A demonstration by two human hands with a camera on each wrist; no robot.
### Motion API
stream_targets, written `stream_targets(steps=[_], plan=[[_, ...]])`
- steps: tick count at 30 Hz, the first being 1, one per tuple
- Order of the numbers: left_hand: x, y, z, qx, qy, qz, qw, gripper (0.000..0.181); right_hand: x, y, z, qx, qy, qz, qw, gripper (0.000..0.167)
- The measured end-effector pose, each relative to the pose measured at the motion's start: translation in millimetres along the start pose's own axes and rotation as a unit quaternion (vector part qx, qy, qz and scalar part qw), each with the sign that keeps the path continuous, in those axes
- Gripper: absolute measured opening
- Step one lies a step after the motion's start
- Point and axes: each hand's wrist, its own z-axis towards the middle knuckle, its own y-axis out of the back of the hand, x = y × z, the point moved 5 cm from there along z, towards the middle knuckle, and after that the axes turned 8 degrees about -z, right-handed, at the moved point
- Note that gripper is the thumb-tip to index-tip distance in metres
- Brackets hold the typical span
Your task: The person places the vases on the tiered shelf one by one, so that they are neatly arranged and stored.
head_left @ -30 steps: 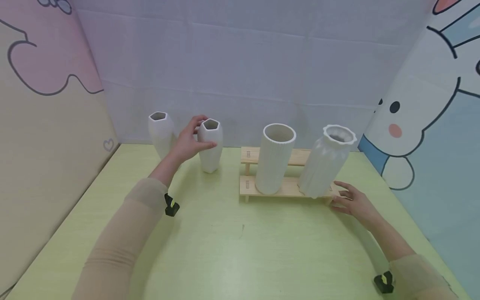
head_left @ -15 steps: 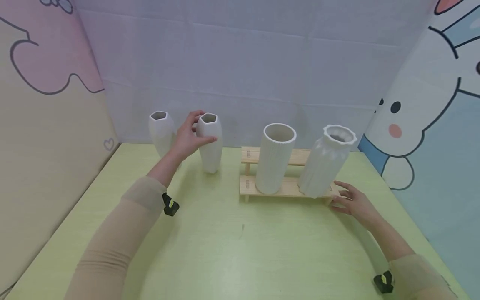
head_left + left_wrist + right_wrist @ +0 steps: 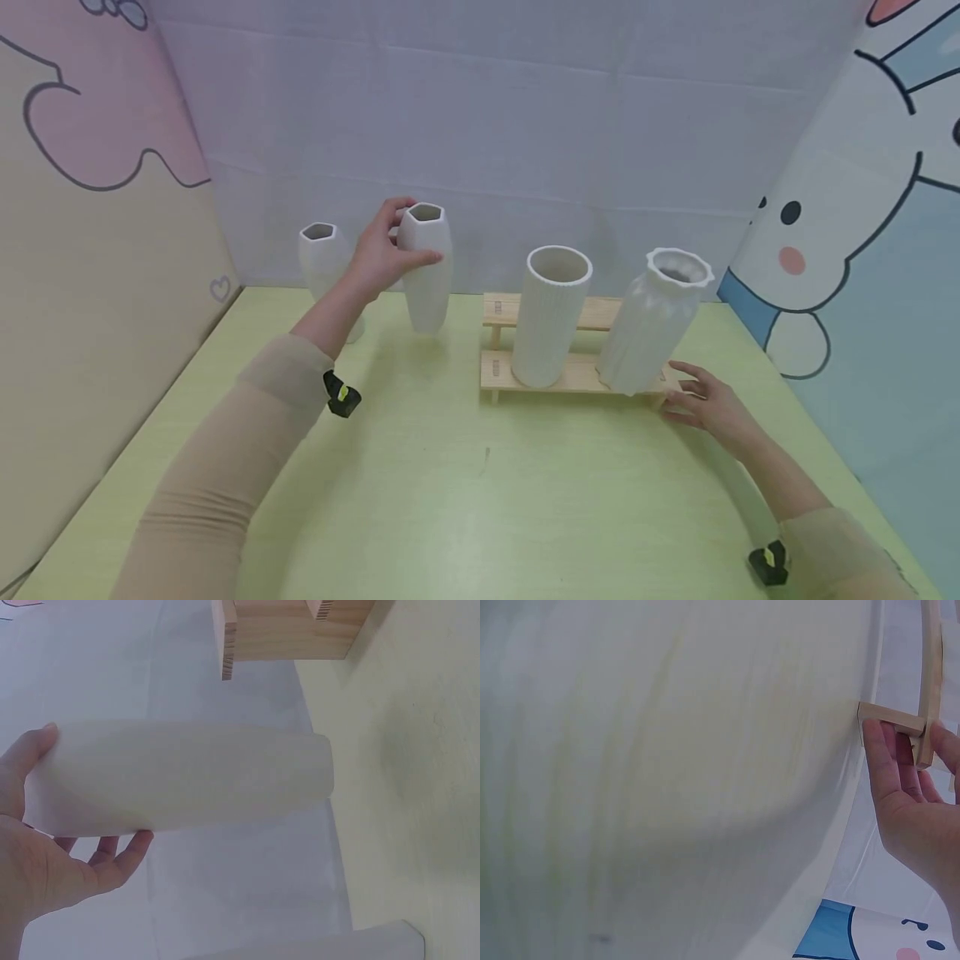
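My left hand [image 3: 381, 254] grips a white vase [image 3: 429, 267] with a five-sided mouth, thumb on one side and fingers on the other. The vase is nearly upright, its base lifted off the table. In the left wrist view the held vase [image 3: 187, 776] lies across the picture. A similar vase [image 3: 318, 258] stands behind my left wrist, partly hidden. At the right end of the two-step wooden stand [image 3: 498, 372], my right hand [image 3: 712, 408] holds the corner. In the right wrist view its fingers [image 3: 881, 761] lie against the leg, with the thumb by the board.
On the stand's lower step are a ribbed cylindrical vase [image 3: 551, 325], upright, and a wavy-rimmed vase [image 3: 648, 329] at the right end. The green table [image 3: 480, 500] meets a pale cloth [image 3: 480, 125] at the back. Cartoon-printed panels [image 3: 877, 267] flank both sides.
My left hand has raised the vase off the table, with a slight shift to the right at the end. My right hand and the stand have stayed put.
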Motion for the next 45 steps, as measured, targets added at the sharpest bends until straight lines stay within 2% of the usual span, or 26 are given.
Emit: stream_targets(steps=[11,21,31,37,45], plan=[[-35.9,-3.0,7.2,0.004,-0.011,0.028,0.9996,0.080,3,-1,-1.6,0.004,0.007,0.009,0.9999,0.071],[-70.4,-13.2,14.9,0.013,-0.026,0.002,0.9996,0.078,4,1,-1.9,0.005,0.007,0.010,0.9999,0.071],[-102.7,-28.1,25.5,0.010,-0.038,-0.037,0.9985,0.080,3,1,-1.5,0.004,0.000,0.001,1.0000,0.072],[-116.1,-39.9,29.6,0.014,-0.045,-0.055,0.9973,0.080,3,1,0.0,0.006,-0.001,0.002,1.0000,0.072],[-131.0,-59.6,36.1,0.022,-0.053,-0.055,0.9968,0.079,2,1,-0.5,0.006,-0.007,-0.005,1.0000,0.073]])
